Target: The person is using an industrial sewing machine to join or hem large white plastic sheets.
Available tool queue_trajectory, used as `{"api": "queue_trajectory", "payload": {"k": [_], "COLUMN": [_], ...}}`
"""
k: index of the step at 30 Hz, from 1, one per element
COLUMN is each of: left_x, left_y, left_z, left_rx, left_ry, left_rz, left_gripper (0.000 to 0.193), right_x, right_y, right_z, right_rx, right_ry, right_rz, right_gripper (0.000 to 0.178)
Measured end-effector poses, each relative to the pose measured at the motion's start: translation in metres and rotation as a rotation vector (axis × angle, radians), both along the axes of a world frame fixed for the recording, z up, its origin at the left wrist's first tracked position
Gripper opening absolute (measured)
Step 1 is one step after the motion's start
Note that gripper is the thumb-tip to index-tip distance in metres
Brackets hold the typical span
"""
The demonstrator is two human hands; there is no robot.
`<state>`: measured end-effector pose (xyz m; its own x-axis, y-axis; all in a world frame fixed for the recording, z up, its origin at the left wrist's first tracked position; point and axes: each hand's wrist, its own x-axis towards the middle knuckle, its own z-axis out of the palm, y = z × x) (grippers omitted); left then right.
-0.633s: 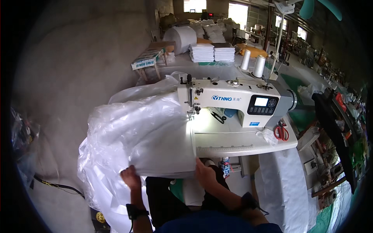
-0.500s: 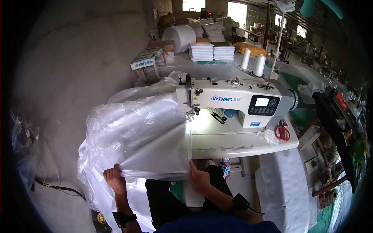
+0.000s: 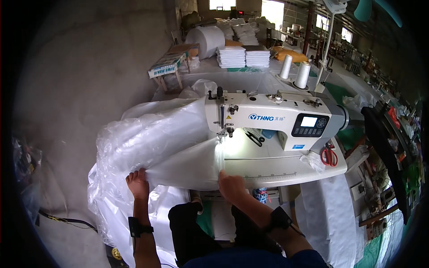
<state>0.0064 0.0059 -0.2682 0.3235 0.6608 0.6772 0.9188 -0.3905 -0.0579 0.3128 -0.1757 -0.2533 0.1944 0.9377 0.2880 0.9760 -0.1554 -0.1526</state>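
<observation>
A large translucent white plastic sheet [image 3: 190, 164] runs under the lit needle area of a white sewing machine [image 3: 268, 109]. My left hand [image 3: 137, 184] is closed on the sheet's near-left edge, drawing it taut toward the left. By the front edge of the machine bed [image 3: 263, 176], my right hand [image 3: 232, 187] pinches the sheet's right edge, almost in line with the needle. The rest of the sheet lies in crumpled folds to the left and hangs down past my legs. Fingertips of both hands are partly hidden by the plastic.
Red-handled scissors [image 3: 329, 157] and a scrap of white plastic [image 3: 313, 161] lie on the bed's right side. Black thread snips [image 3: 257, 139] rest under the machine arm. Two white thread cones [image 3: 302, 75] stand behind it. Stacked white packs [image 3: 231, 57] sit farther back.
Both hands have moved forward toward the machine, carrying the plastic sheet's near edge with them. The sheet between them is now shorter in front of the needle.
</observation>
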Motion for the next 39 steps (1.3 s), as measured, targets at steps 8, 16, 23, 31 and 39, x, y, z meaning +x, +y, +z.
{"api": "queue_trajectory", "payload": {"k": [8, 16, 23, 31, 39], "left_x": [0.038, 0.066, 0.089, 0.059, 0.046], "left_y": [0.042, 0.076, 0.106, 0.094, -0.110], "left_z": [0.011, 0.017, 0.018, 0.036, 0.038], "left_rx": [-0.227, -0.299, -0.294, -0.313, -0.287], "left_ry": [0.025, 0.038, 0.038, -0.293, -0.023], "left_rz": [0.083, 0.158, 0.248, 0.096, -0.309], "left_gripper": [0.022, 0.021, 0.024, 0.025, 0.013], "right_x": [0.025, 0.047, 0.046, -0.003, -0.090], "right_y": [0.045, 0.074, 0.080, 0.031, -0.006], "right_z": [0.004, 0.004, 0.012, 0.008, -0.004], "right_rx": [-0.005, 0.015, -0.003, 0.017, -0.465], "right_ry": [-0.008, 0.127, 0.158, 0.997, 2.005], "right_rz": [-0.007, -0.038, -0.084, 0.038, 0.291], "right_gripper": [0.013, 0.023, 0.028, 0.040, 0.046]}}
